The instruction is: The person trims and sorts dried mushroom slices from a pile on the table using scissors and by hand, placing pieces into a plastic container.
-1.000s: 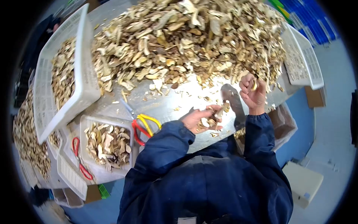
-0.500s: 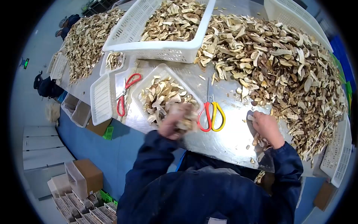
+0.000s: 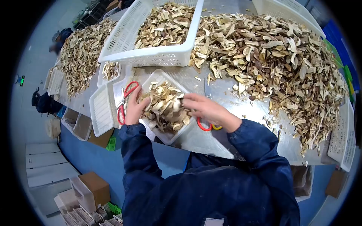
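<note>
A white plastic tray [image 3: 170, 140] holds dried mushroom slices [image 3: 166, 101], some of them blurred by motion. My left hand [image 3: 136, 107] is at the tray's left side, thumb and fingers apart. Over the right side is my right hand [image 3: 211, 110], fingers stretched out toward the slices; no slice shows in its grip. Red-handled scissors [image 3: 121, 109] lie just left of my left hand. Beneath my right hand, a second pair of scissors [image 3: 204, 125] with red and yellow handles is partly covered.
A large pile of mushroom slices [image 3: 279, 64] covers the right of the metal table [image 3: 200, 140]. Behind the tray stands a white perforated basket [image 3: 162, 56] of slices. An oblong white tray [image 3: 102, 110] sits at left. A person [image 3: 62, 37] is far left.
My right hand has come left from the pile's edge to the tray. My left hand, which held slices above the tray, has moved to its left side and opened.
</note>
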Available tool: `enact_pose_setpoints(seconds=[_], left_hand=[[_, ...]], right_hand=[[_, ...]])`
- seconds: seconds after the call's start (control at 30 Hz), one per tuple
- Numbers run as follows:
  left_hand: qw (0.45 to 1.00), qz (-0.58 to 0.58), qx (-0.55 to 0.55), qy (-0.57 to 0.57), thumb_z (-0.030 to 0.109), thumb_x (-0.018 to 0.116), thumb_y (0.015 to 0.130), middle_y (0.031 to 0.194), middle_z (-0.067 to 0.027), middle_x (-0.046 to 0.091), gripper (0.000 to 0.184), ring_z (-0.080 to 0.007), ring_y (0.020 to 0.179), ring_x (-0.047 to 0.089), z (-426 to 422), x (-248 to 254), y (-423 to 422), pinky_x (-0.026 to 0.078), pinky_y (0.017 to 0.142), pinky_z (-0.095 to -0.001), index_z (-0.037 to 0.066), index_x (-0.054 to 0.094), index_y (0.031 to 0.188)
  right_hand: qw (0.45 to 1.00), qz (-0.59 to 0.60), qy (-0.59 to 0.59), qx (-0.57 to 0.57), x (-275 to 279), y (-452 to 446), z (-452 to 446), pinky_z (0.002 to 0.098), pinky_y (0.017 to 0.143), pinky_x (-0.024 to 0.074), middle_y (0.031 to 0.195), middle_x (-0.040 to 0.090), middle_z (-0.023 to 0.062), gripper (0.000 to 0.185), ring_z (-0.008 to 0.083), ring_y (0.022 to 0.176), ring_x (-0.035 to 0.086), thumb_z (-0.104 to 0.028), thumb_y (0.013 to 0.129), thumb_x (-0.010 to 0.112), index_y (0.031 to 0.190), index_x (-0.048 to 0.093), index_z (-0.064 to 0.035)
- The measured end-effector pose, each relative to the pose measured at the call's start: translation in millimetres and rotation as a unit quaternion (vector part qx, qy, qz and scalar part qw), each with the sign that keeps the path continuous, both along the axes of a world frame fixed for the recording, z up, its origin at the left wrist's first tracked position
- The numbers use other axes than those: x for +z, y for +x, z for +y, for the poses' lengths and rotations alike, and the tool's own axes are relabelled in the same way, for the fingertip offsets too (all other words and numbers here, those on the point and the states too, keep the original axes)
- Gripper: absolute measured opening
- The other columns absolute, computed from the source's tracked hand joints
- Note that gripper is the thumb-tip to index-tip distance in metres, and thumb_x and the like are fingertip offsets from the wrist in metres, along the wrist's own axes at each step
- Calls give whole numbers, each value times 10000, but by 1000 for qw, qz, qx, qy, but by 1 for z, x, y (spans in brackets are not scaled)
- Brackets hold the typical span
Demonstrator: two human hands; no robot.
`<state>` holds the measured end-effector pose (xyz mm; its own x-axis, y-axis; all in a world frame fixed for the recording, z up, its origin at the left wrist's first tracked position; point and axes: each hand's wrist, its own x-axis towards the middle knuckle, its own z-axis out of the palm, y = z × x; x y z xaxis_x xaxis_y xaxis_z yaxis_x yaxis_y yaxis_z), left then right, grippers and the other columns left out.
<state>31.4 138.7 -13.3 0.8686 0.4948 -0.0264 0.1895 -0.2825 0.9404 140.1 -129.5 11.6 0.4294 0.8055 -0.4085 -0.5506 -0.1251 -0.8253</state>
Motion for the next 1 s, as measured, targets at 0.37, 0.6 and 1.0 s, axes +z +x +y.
enact_pose_setpoints(seconds=[0.37, 0.6, 1.0], left_hand=[[948, -84, -229, -204, 75, 522, 898, 1085, -94, 591, 322, -222, 1009, 582, -154, 39, 23, 460, 875, -298, -52, 521, 1193], [959, 20, -218, 182, 45, 613, 832, 847, -113, 625, 181, -218, 723, 601, -174, 43, 33, 467, 662, -293, 51, 645, 1010], [897, 115, -39, 425, 169, 641, 747, 821, -134, 577, 208, -320, 840, 564, -82, -3, 35, 450, 722, -414, 76, 676, 930]], right_hand=[[969, -35, -36, -240, -4, -26, -223, 207, 688, 474, 945, 675, 65, 216, 103, 870, 623, -164, 918, 550, 1044, 627, -6], [822, -90, -73, -558, -42, -81, -342, 301, 729, 499, 935, 622, 87, 228, 166, 845, 604, -114, 919, 538, 1120, 577, -13], [919, -216, -135, -302, -29, -46, -203, 203, 609, 434, 830, 651, 19, 145, 82, 695, 578, -85, 882, 580, 997, 625, -10]])
